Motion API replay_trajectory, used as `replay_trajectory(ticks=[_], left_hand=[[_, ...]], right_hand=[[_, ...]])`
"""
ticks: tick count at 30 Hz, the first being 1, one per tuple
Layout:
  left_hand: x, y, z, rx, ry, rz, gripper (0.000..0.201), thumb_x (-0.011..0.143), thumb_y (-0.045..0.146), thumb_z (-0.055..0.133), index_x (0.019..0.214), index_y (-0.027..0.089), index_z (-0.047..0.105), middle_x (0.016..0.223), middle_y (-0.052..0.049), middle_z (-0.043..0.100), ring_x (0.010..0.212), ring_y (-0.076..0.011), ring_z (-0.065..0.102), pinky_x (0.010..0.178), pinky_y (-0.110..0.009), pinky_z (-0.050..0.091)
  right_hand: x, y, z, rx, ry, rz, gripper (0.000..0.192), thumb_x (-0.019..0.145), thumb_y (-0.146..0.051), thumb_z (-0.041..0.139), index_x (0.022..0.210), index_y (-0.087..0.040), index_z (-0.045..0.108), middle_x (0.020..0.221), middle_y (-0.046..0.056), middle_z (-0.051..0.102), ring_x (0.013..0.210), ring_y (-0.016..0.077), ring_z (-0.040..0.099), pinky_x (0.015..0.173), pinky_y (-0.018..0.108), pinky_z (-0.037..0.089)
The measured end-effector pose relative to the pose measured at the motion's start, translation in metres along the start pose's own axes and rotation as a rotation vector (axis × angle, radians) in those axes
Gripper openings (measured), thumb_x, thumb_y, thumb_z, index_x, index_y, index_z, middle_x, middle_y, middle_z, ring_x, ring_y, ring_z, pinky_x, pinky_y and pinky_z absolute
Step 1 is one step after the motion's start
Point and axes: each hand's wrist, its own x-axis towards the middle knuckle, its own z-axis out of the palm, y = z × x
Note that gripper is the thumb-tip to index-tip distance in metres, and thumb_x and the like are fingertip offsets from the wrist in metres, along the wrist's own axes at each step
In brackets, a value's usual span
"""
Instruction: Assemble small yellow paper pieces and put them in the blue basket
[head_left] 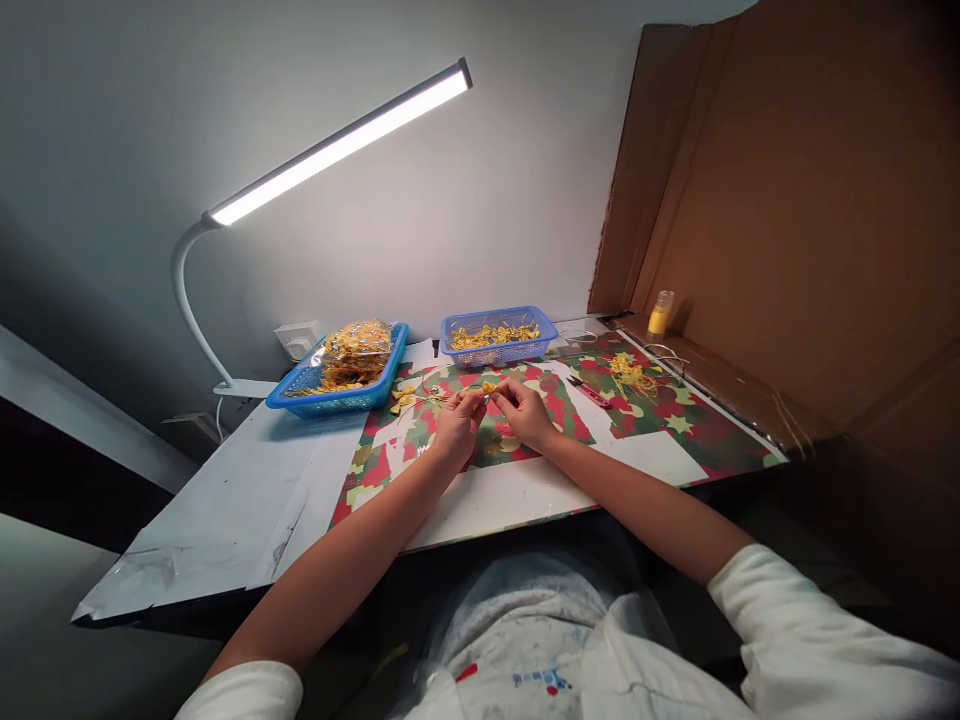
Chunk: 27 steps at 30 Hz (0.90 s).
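Note:
My left hand (pixel 456 425) and my right hand (pixel 527 412) meet over the patterned table top, their fingertips pinched together. Between them is a small yellow ribbon piece (pixel 489 387), perhaps a bow, with a tiny shiny bit beside it; the fingers hide most of it. Left of my left hand lie several loose yellow ribbon pieces (pixel 403 400) and thin cords. Pink-handled thread snips (pixel 591 394) rest on the table to the right of my right hand. Farther right is a tangle of yellow thread (pixel 631 375).
A blue basket (pixel 330 402) at the back left holds a plastic bag and yellow pieces. Against the wall, a purple-blue basket (pixel 499 353) contains many yellow pieces. A lit lamp (pixel 341 145) arches overhead. A small yellow-filled bottle (pixel 660 314) stands by the cardboard (pixel 787 200).

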Motion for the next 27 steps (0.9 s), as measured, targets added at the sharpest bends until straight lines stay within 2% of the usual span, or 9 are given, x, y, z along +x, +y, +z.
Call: replay_trajectory(ticks=[5, 11, 15, 18, 22, 27], left_hand=[[-0.002, 0.003, 0.0, -0.02, -0.002, 0.027, 0.03, 0.051, 0.01, 0.076, 0.068, 0.019, 0.053, 0.064, 0.006, 0.058, 0.063, -0.0071, 0.056, 0.07, -0.021, 0.045], [-0.006, 0.008, 0.001, 0.089, -0.141, 0.091, 0.037, 0.055, 0.009, 0.071, 0.09, 0.022, 0.066, 0.065, 0.005, 0.059, 0.062, -0.0075, 0.053, 0.066, -0.021, 0.043], [-0.003, 0.007, 0.0, 0.131, -0.181, 0.101, 0.026, 0.057, 0.009, 0.068, 0.08, 0.019, 0.068, 0.064, 0.003, 0.059, 0.06, -0.0079, 0.051, 0.063, -0.022, 0.041], [-0.001, 0.005, -0.001, 0.142, -0.183, 0.111, 0.016, 0.056, 0.012, 0.071, 0.067, 0.018, 0.062, 0.064, 0.002, 0.059, 0.06, -0.0083, 0.051, 0.062, -0.022, 0.041], [0.0, 0.005, -0.003, 0.139, -0.196, 0.13, 0.021, 0.053, 0.014, 0.071, 0.062, 0.018, 0.053, 0.061, 0.005, 0.054, 0.059, -0.0075, 0.049, 0.063, -0.021, 0.042], [0.003, 0.003, -0.006, 0.139, -0.178, 0.126, 0.025, 0.052, 0.014, 0.071, 0.063, 0.019, 0.049, 0.064, 0.005, 0.054, 0.065, -0.0082, 0.052, 0.067, -0.022, 0.044]], right_hand=[[0.001, 0.006, 0.002, 0.068, -0.006, 0.019, 0.03, 0.08, -0.05, 0.051, 0.072, -0.021, 0.05, 0.059, -0.004, 0.043, 0.056, 0.0116, 0.038, 0.054, 0.025, 0.032], [0.002, 0.001, -0.003, 0.025, -0.022, 0.018, 0.024, 0.08, -0.043, 0.051, 0.071, -0.021, 0.05, 0.06, -0.003, 0.046, 0.056, 0.0111, 0.039, 0.053, 0.025, 0.032], [0.002, -0.002, -0.007, -0.026, -0.031, 0.017, 0.022, 0.08, -0.04, 0.05, 0.069, -0.021, 0.049, 0.059, -0.003, 0.045, 0.055, 0.0112, 0.038, 0.053, 0.025, 0.03], [0.002, -0.005, -0.008, -0.047, -0.038, 0.021, 0.02, 0.08, -0.038, 0.05, 0.069, -0.021, 0.049, 0.06, -0.003, 0.046, 0.054, 0.011, 0.038, 0.053, 0.025, 0.029], [0.001, -0.006, -0.008, -0.049, -0.044, 0.03, 0.018, 0.079, -0.035, 0.049, 0.069, -0.02, 0.048, 0.059, -0.004, 0.044, 0.054, 0.0108, 0.037, 0.053, 0.025, 0.029], [0.001, -0.004, -0.007, -0.028, -0.043, 0.038, 0.017, 0.079, -0.036, 0.048, 0.07, -0.021, 0.048, 0.058, -0.005, 0.043, 0.054, 0.0109, 0.037, 0.054, 0.025, 0.03]])
